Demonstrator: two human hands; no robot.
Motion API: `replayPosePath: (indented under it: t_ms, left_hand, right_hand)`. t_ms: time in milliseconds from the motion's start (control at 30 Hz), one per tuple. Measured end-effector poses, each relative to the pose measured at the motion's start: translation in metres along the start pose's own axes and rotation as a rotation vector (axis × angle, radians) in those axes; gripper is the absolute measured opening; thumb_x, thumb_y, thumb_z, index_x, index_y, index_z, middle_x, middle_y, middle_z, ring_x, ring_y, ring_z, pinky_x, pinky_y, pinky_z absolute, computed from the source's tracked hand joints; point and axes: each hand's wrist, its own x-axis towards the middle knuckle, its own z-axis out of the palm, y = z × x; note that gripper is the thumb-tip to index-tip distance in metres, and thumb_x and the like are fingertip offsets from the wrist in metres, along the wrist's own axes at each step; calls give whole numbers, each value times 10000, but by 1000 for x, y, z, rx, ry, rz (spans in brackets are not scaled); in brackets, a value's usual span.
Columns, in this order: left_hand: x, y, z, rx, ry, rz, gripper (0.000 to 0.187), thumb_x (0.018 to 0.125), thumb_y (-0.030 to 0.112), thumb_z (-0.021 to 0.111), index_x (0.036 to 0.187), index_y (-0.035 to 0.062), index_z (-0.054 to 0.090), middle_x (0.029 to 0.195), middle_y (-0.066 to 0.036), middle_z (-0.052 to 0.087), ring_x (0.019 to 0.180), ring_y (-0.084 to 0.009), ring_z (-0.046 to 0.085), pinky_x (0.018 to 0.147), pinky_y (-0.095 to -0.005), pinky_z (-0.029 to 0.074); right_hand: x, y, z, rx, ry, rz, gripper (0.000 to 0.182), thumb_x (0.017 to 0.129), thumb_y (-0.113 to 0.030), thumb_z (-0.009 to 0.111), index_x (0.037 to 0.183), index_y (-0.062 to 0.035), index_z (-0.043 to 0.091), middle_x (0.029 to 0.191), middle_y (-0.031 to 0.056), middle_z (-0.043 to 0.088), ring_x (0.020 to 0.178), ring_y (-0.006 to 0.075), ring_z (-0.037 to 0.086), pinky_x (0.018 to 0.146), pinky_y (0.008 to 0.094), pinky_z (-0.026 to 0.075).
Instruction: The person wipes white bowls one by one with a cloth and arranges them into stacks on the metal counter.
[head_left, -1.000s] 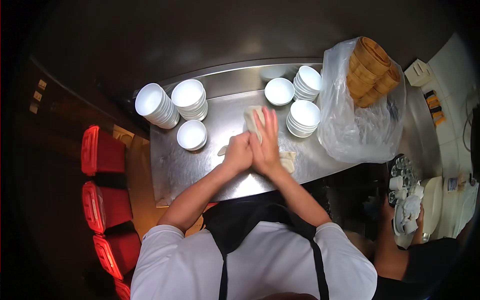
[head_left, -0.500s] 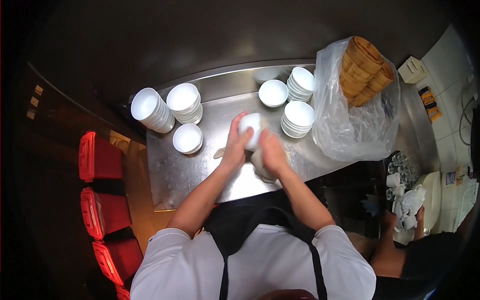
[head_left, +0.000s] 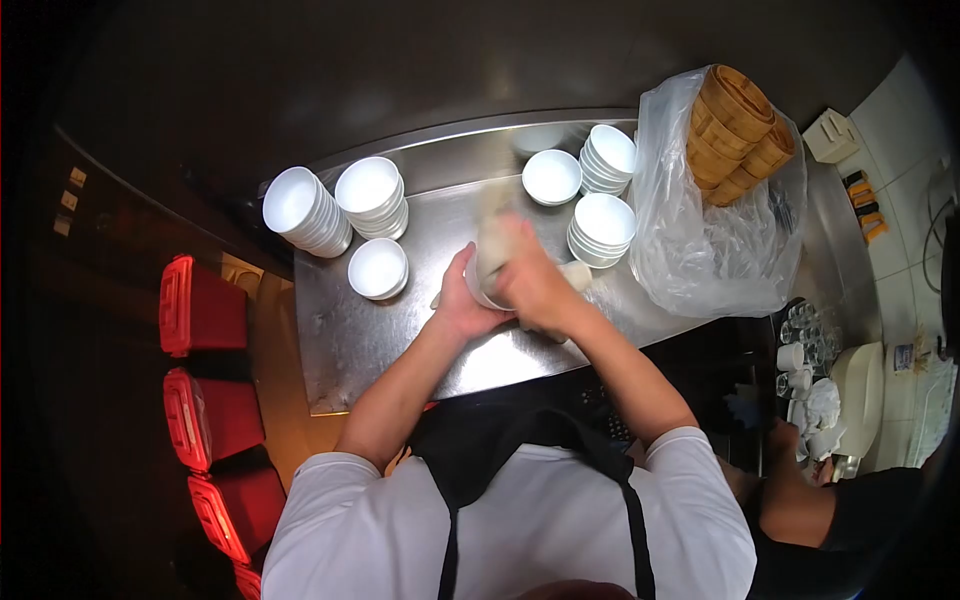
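My left hand (head_left: 468,300) is closed round a white bowl (head_left: 480,292), holding it tilted above the steel counter (head_left: 350,340). My right hand (head_left: 528,275), blurred by motion, grips a pale cloth (head_left: 494,245) at the bowl's opening; the cloth's upper end is smeared. Left of my hands stand two tall stacks of white bowls (head_left: 300,210) (head_left: 370,195) and a short one (head_left: 378,268). To the right are a low bowl (head_left: 551,177) and two more stacks of bowls (head_left: 607,160) (head_left: 602,228).
Bamboo steamers (head_left: 735,120) rest in a clear plastic bag (head_left: 690,260) on the counter's right. Red lidded bins (head_left: 205,310) line the left side. At the lower right, another person's arm (head_left: 795,500) is near cups and glasses (head_left: 800,345).
The bowl has turned and come down slightly between my hands. My right hand has moved up and left over it with the cloth. The other person's arm has shifted.
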Motion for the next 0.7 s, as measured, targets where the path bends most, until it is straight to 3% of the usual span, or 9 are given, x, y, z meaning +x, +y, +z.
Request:
replayPosePath:
  t_ms: [100, 167, 200, 233, 300, 367, 433, 533, 700]
  left_hand:
    - [-2, -2, 12, 366, 144, 153, 469, 967, 420, 435, 1306, 111, 535, 1306, -143, 574, 1198, -293, 557, 1012, -449, 442]
    - [-5, -9, 21, 628, 304, 196, 422, 958, 369, 492, 1276, 96, 537, 1265, -146, 585, 1153, -257, 577, 956, -398, 478]
    - [2, -8, -13, 934, 251, 497, 397, 936, 308, 557, 1258, 80, 523, 1190, -134, 589, 1057, -199, 593, 866, -348, 500]
    - [-1, -5, -14, 1049, 211, 515, 433, 925, 282, 528, 1295, 60, 487, 1215, -140, 571, 1089, -243, 581, 956, -369, 476]
    - [1, -3, -16, 736, 166, 567, 451, 944, 353, 496, 1281, 54, 509, 1166, -126, 615, 1045, -264, 609, 960, -393, 469]
    - [-10, 2, 20, 512, 253, 295, 474, 978, 429, 449, 1205, 34, 579, 1126, -133, 645, 1050, -258, 619, 951, -397, 476]
    - [-13, 3, 41, 565, 251, 161, 488, 991, 451, 428, 1193, 38, 590, 1113, -132, 656, 1022, -259, 637, 936, -402, 490]
    - [-7, 5, 32, 670, 286, 167, 500, 1000, 463, 415, 1180, 35, 600, 1098, -133, 663, 979, -260, 653, 922, -401, 502]
    - [-3, 14, 2, 653, 175, 226, 489, 1005, 435, 452, 1221, 14, 576, 1186, -141, 632, 1109, -258, 609, 974, -406, 473]
  right_hand:
    - [-33, -7, 19, -343, -236, -209, 383, 939, -303, 555, 1085, 45, 620, 1153, 273, 625, 1057, 427, 610, 895, 460, 480]
    - [-47, -23, 26, 23, -419, 426, 417, 952, -327, 549, 1138, 42, 605, 1128, 235, 642, 1031, 366, 628, 881, 422, 479]
    - [-46, -28, 34, 224, -506, 732, 435, 958, -339, 546, 1164, 40, 598, 1115, 216, 651, 1018, 335, 637, 875, 403, 478]
    - [-51, -16, 35, 565, -415, 875, 463, 967, -359, 534, 1243, 12, 560, 1183, 169, 611, 1028, 264, 610, 889, 376, 468]
    - [-42, -23, 26, 1013, -161, 737, 428, 988, -322, 508, 1275, -7, 556, 1183, 99, 612, 1059, 186, 584, 906, 348, 460]
    - [-22, -30, 14, 266, -332, 201, 461, 862, -266, 694, 1193, 39, 592, 1111, 222, 642, 1078, 357, 596, 935, 436, 461]
    - [-22, -20, 20, -122, -357, 34, 496, 804, -295, 741, 1145, 43, 617, 1104, 272, 628, 1065, 450, 560, 922, 495, 450]
    - [-50, -12, 38, 11, -344, 328, 466, 789, -309, 758, 1081, 35, 641, 969, 256, 663, 892, 448, 608, 840, 491, 474]
    - [-27, -36, 15, 686, -94, 695, 356, 820, -204, 745, 1088, 11, 649, 939, 137, 693, 884, 219, 663, 793, 344, 516]
